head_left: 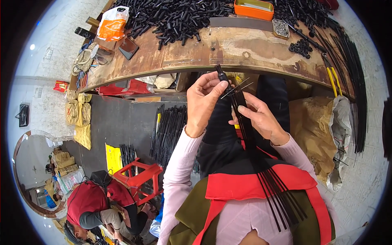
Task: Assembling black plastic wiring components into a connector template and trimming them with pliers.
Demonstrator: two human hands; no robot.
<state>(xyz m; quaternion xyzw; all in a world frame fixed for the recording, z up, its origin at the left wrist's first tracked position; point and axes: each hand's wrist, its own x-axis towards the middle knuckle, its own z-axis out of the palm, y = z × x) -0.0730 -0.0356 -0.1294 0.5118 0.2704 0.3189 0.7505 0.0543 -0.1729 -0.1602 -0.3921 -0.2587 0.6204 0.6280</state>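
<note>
My left hand (204,98) pinches a short black tubular fitting (221,75) between thumb and fingers, just in front of the bench edge. Directly below the fitting, a bundle of thin black rods (245,126), which look like umbrella ribs, slants down across my lap and chest and fans out at its lower end. Around its upper part close the thumb and fingers of my right hand (259,116). Several thin wires stick out sideways where the rods meet the fitting. Whether the rods are fixed to the fitting I cannot tell.
On the wooden bench (179,59) lie a heap of black tubular parts (175,20), an orange tray (254,9), a small metal tin (281,28) and a phone (128,48). Long black rods (353,81) overhang its right end. A red stool (141,177) and a co-worker (104,204) are at lower left.
</note>
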